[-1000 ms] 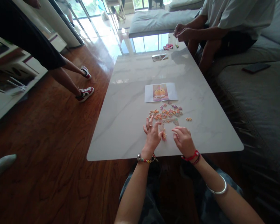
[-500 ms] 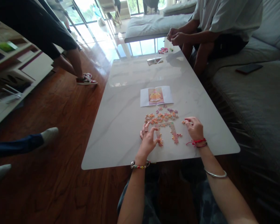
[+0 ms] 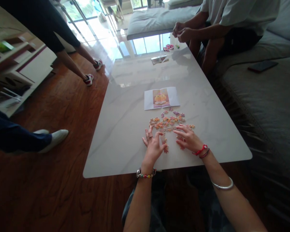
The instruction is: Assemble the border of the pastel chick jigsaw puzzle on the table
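Note:
A partly joined jigsaw frame (image 3: 164,139) lies near the front edge of a white marble table (image 3: 125,129). My left hand (image 3: 152,144) rests on the frame's left side, fingers spread and pressing on the pieces. My right hand (image 3: 188,138) lies over the frame's right side, fingers stretched toward the top strip. Loose orange and pink puzzle pieces (image 3: 169,120) are scattered just beyond both hands. A reference picture sheet (image 3: 161,98) lies behind them.
A seated person (image 3: 222,19) at the far end handles small pieces (image 3: 168,47) beside a packet (image 3: 159,59). Two other people's legs (image 3: 72,58) stand on the wooden floor at left. A grey sofa with a phone (image 3: 262,65) runs along the right.
My right hand has come back left from the loose pieces at the right and now lies on the frame's right side. The person at left has stepped further away.

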The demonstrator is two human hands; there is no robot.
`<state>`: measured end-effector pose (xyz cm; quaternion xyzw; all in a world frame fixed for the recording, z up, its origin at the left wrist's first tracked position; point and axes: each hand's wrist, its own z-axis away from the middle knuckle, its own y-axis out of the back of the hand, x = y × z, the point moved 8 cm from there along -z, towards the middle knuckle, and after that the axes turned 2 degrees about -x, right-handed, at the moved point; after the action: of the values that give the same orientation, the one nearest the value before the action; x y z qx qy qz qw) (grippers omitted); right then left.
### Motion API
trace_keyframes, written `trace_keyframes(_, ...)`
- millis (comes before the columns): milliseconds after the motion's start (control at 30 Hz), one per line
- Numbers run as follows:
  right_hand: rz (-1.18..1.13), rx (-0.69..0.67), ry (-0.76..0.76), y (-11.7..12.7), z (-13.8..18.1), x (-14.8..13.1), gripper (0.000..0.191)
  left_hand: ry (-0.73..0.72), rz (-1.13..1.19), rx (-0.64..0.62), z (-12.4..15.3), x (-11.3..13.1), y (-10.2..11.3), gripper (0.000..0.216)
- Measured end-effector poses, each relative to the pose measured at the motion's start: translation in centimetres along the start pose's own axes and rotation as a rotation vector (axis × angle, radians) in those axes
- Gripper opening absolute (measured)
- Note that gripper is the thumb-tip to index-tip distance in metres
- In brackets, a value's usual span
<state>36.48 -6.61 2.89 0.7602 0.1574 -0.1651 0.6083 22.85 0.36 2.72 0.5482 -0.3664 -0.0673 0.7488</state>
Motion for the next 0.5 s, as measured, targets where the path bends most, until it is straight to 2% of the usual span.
trace_keyframes(167,-0.056,0.047,0.001,0.1,0.0,0.3,0.034,0.049,-0.047,-0.006,-0.1,0.6,-0.2,0.05)
trace_keyframes(267,-0.107,0.13,-0.014,0.9,0.2,0.5,0.034,0.062,-0.032,0.011,-0.1,1.2,0.2,0.054)
trace_keyframes(433,-0.211,0.375,-0.087,4.5,-1.1,1.9,0.029,0.18,0.105,-0.037,-0.6,1.0,1.5,0.047)
trace_keyframes(500,-0.225,0.446,-0.137,6.5,-2.4,2.8,0.025,0.146,0.179,-0.023,-1.7,1.5,2.9,0.043)
